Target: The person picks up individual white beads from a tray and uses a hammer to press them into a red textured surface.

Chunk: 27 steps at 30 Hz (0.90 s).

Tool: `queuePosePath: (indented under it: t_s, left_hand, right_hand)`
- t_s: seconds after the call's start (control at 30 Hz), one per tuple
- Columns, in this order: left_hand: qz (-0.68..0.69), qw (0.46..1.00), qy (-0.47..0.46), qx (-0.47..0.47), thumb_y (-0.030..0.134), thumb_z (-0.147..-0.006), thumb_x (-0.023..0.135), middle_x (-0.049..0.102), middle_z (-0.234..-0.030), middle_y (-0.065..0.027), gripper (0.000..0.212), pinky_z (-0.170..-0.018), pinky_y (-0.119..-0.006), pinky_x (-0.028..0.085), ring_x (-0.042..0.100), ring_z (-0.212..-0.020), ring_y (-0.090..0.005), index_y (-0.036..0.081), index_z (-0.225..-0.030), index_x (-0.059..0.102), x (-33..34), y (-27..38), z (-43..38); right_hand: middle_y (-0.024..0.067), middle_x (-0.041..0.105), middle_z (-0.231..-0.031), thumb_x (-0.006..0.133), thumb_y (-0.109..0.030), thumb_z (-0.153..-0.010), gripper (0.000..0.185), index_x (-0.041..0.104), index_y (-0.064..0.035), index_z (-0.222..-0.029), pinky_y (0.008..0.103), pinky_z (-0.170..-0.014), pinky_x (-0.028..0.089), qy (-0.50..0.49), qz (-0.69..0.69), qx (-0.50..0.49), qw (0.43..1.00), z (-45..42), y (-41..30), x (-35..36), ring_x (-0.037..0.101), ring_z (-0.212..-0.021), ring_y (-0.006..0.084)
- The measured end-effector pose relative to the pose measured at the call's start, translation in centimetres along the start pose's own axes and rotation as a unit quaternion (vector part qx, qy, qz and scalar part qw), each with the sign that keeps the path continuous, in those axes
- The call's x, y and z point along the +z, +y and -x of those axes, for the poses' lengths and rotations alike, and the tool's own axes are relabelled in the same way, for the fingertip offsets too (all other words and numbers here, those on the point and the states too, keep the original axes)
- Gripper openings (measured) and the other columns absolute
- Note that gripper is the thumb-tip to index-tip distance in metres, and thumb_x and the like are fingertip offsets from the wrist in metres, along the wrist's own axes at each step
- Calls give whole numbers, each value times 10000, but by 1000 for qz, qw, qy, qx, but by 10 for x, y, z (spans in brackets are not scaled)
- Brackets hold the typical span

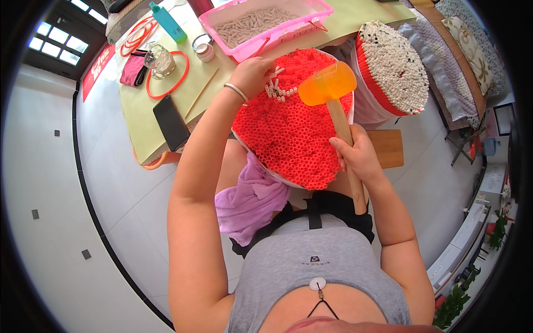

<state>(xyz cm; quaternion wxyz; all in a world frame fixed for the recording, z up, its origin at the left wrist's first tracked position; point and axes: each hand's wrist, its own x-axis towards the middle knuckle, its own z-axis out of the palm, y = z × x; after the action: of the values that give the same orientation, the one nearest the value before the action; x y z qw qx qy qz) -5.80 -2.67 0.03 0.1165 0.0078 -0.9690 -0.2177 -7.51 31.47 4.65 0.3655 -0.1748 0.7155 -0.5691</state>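
Note:
A large bundle of red plastic tubes point(291, 133) stands open ends up before me, close to my lap. Several small white sticks point(283, 93) are set into its upper left part. My left hand point(255, 77) bends over that edge, its fingers close to a few loose-lying white sticks; whether it pinches one, I cannot tell. My right hand point(360, 152) is closed round the wooden handle of a mallet point(327, 83), whose orange head is raised over the upper right of the bundle. A pink basket point(233, 52) holding many short pale sticks lies beyond my left hand.
On the green-topped table point(141, 112) are a phone point(170, 123), a thin wooden stick point(202, 93), a glass mug point(160, 62), a teal bottle point(168, 23) and a small jar point(204, 52). A second bundle, with white tips point(393, 62), stands at right. A purple towel point(254, 200) hangs by my lap.

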Motion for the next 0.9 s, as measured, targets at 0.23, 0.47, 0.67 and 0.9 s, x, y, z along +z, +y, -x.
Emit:
queuePosePath:
  t_s: [0.23,0.47,0.67,0.9]
  left_hand:
    - [-16,999,-11,-25,40,-832,666,663,-870,-150,114,-764,-409,524,635,-841,-353,36,-946,655,2,-7,10]
    - [227,960,140,-90,30,-894,685,665,-864,-53,151,-764,-295,515,636,-818,-149,-7,-1039,666,-22,38,62]
    - [107,979,170,-39,37,-803,747,693,-856,-99,133,-738,-343,531,669,-811,-232,45,-925,696,4,72,74]
    - [138,951,244,-127,51,-801,752,695,-862,-126,116,-734,-356,534,655,-807,-280,18,-900,702,1,73,77]
  right_hand:
    - [0,542,-648,662,-208,-970,374,532,58,-1197,222,-404,418,-10,11,-3,1000,-6,5,0,513,-456,70]
    - [2,541,-646,666,-198,-964,334,546,47,-1157,230,-401,422,-4,28,-7,1000,-8,10,-3,513,-453,76]
    - [4,541,-643,668,-186,-960,285,559,32,-1107,234,-402,425,-4,57,-7,998,-9,13,-4,515,-451,81]
    - [-3,533,-651,663,-199,-967,330,534,28,-1169,225,-406,420,-25,7,-1,1000,-8,10,-2,508,-459,73]
